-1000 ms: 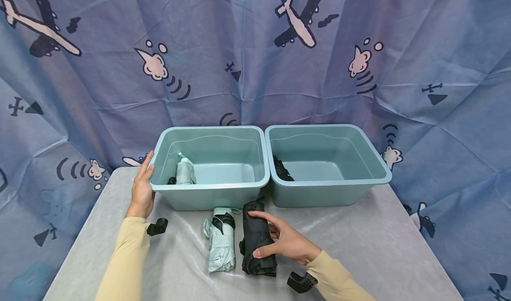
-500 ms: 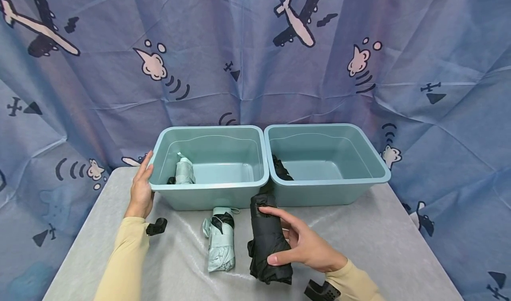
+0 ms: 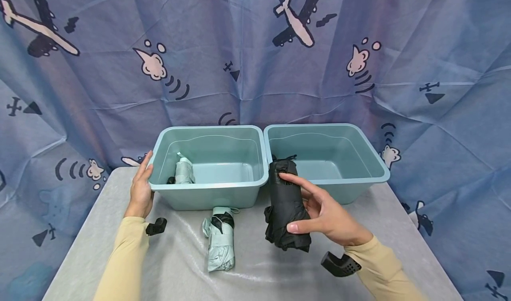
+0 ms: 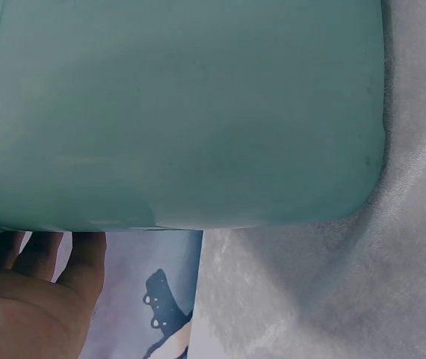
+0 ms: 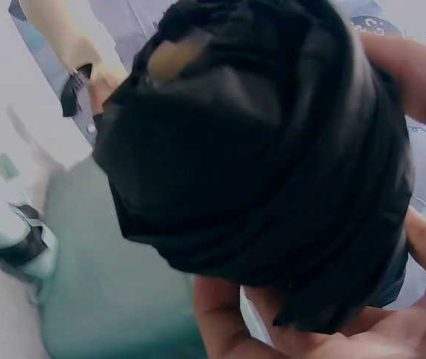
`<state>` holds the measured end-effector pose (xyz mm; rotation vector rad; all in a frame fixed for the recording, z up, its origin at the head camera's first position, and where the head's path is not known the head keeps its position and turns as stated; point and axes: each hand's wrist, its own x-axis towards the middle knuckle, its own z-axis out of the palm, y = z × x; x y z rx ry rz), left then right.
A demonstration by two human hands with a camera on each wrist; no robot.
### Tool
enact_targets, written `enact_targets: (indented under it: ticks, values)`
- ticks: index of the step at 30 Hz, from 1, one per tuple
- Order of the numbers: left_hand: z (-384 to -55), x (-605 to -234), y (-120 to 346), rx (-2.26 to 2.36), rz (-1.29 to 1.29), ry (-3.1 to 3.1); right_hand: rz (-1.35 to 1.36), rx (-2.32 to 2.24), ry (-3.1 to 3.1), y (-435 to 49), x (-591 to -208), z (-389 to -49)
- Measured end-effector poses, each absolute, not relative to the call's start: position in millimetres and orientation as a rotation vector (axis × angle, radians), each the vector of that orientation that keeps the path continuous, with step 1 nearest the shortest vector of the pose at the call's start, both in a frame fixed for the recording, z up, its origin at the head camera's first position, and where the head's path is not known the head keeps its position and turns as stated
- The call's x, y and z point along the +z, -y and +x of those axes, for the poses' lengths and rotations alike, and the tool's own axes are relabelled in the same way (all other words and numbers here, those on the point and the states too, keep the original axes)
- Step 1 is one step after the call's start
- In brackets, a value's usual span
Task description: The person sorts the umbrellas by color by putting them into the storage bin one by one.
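Observation:
My right hand (image 3: 333, 214) grips a folded black umbrella (image 3: 286, 203) and holds it above the table, in front of the right bin (image 3: 359, 186). Its top end overlaps that bin's near rim in the head view. The right wrist view shows the umbrella's bunched black cloth (image 5: 265, 164) close up, with fingers around it. My left hand (image 3: 140, 192) rests against the outer left side of the left bin (image 3: 215, 197), fingers extended. A folded pale green umbrella (image 3: 221, 243) lies on the table in front of the left bin.
Inside the left bin is another pale green umbrella (image 3: 185, 171), beside a small dark item (image 3: 171, 180). A dark thing in the right bin is mostly hidden now. Both bins stand side by side on a grey-covered table (image 3: 179, 265), before a blue curtain (image 3: 255, 61).
My right hand has lifted the black umbrella off the table and carried it right and forward, up to the right bin's front. The left hand has stayed in place.

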<state>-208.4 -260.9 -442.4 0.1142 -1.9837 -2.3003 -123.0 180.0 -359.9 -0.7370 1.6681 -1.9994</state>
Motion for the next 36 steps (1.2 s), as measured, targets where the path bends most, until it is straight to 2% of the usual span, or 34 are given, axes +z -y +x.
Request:
enact_targets:
  ticks: [10, 21, 28, 36]
  values:
    - [-209.7, -443.2, 261.5, -2.293, 0.11, 1.988, -0.609, -1.897, -1.931, -204.8, -328.7, -168.2]
    - [-209.4, -443.6, 261.9, -2.296, 0.106, 1.986, -0.472, -1.76, -2.074, -238.9, -310.4, -238.2]
    - [-210.0, -444.1, 261.9, -2.291, 0.106, 1.983, -0.332, -1.646, -2.11, -252.6, -319.8, -277.3]
    - [-210.4, -444.7, 261.6, -2.289, 0.11, 1.969, -0.35, -1.427, -2.157, -253.5, -346.6, -303.4]
